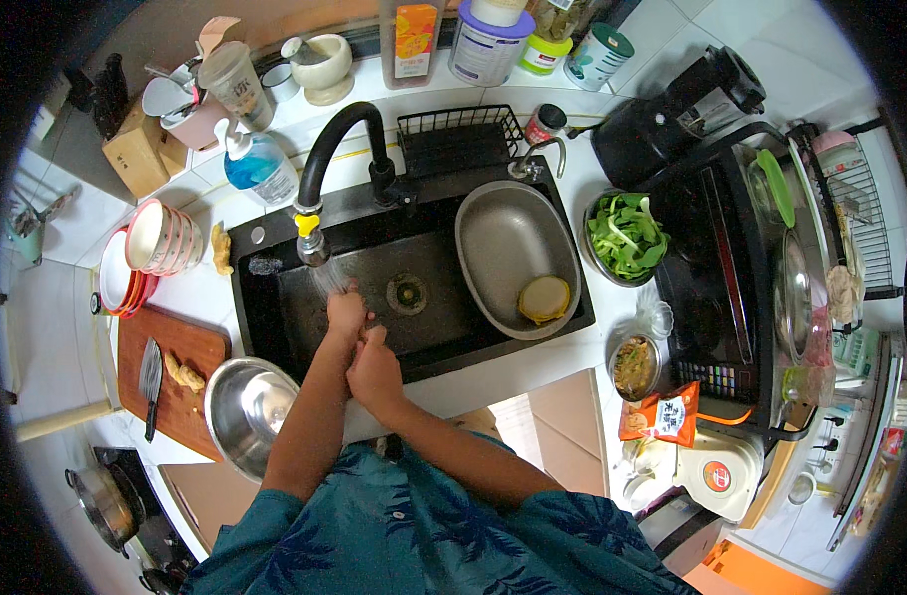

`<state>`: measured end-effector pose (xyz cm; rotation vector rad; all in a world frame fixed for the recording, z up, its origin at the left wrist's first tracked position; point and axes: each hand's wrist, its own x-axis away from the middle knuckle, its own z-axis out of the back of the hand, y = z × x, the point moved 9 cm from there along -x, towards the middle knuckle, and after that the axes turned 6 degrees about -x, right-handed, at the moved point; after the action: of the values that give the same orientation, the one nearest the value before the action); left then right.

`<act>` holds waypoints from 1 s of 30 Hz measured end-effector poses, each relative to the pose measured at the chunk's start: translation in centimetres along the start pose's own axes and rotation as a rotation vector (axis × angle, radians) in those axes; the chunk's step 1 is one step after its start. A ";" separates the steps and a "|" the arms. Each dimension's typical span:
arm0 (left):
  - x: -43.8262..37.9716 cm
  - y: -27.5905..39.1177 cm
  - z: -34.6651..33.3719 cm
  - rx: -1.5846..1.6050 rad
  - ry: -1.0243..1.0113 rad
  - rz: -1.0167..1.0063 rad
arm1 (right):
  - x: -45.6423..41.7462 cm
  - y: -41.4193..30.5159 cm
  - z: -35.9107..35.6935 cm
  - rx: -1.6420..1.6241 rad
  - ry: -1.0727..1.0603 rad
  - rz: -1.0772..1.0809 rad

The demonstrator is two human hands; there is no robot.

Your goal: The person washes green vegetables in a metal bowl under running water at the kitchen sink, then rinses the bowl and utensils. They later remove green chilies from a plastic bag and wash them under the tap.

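Observation:
Water runs from the black gooseneck faucet (343, 134) with its yellow-tabbed spray head (312, 238) into the black sink (364, 327). Under the stream is my left hand (347, 311), its fingers partly hidden. My right hand (374, 368) touches it just below and to the right, fingers curled near the left wrist. Whether a small thing lies in either hand cannot be told. On the sink's right side rests a grey oval basin (498, 238) holding a round yellow-edged item (544, 299). A steel bowl (237, 401) stands left of my forearms.
Left, a wooden cutting board (200, 338) bears a knife (150, 372) and ginger (184, 372). Stacked bowls (163, 238) and a blue soap bottle (260, 167) stand behind. At right are a bowl of leafy greens (626, 238), a bowl of food (635, 367) and an orange packet (661, 416).

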<state>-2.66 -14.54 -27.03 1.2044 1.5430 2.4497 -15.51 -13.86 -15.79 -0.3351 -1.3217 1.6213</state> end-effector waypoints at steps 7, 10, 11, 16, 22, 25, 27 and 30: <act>0.6 0.6 -0.5 -0.009 -0.101 0.163 | 0.2 1.2 0.1 0.105 -0.007 -0.068; 1.7 -0.8 -1.7 0.695 -0.133 0.299 | -0.2 0.7 0.5 0.050 0.009 -0.025; 1.3 -1.1 -1.2 0.574 -0.157 0.260 | 0.1 0.4 0.5 0.057 -0.025 -0.032; 0.7 -1.6 -0.4 0.293 -0.162 0.275 | 1.2 -0.5 -0.2 0.111 -0.044 0.000; 0.7 -2.0 -1.5 0.660 -0.147 0.394 | -0.3 0.0 1.2 0.072 0.033 -0.006; -1.1 -2.5 -1.2 0.583 -0.152 0.343 | 1.4 0.0 0.0 0.045 -0.003 0.023; 0.6 -1.5 -2.2 0.695 -0.187 0.336 | 0.7 0.2 0.6 0.063 0.062 0.030; 1.2 -1.5 -2.7 0.749 -0.195 0.342 | -0.3 0.2 0.9 0.090 0.091 0.036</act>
<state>-5.68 -15.42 -28.08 1.8625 2.4575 1.8295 -16.13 -14.67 -15.77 -0.3753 -1.1766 1.6707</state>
